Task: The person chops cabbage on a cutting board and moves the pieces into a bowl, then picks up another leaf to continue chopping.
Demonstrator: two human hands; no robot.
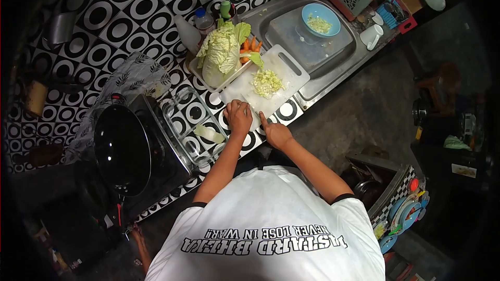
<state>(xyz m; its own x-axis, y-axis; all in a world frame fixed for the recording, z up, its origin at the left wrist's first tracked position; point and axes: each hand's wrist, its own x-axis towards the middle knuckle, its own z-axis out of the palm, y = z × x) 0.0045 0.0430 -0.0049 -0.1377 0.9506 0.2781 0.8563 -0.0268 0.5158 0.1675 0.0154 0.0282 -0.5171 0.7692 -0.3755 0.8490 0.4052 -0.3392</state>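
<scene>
Fingers [235,108] of left hand [238,117] curl on cutting board [289,69], right hand's [276,134] seemingly grip a knife [256,120]; chopped cabbage [266,82] just beyond.

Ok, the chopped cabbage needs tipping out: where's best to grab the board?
Probably the slot handle at the board's far end, coming from the sink side: that end is bare, away from the cabbage pile.

Home kitchen: sink [333,67], stove [156,145], chopping board [276,75].

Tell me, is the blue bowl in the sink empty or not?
Not empty. The blue bowl holds a small heap of pale chopped vegetable, well below its rim.
</scene>
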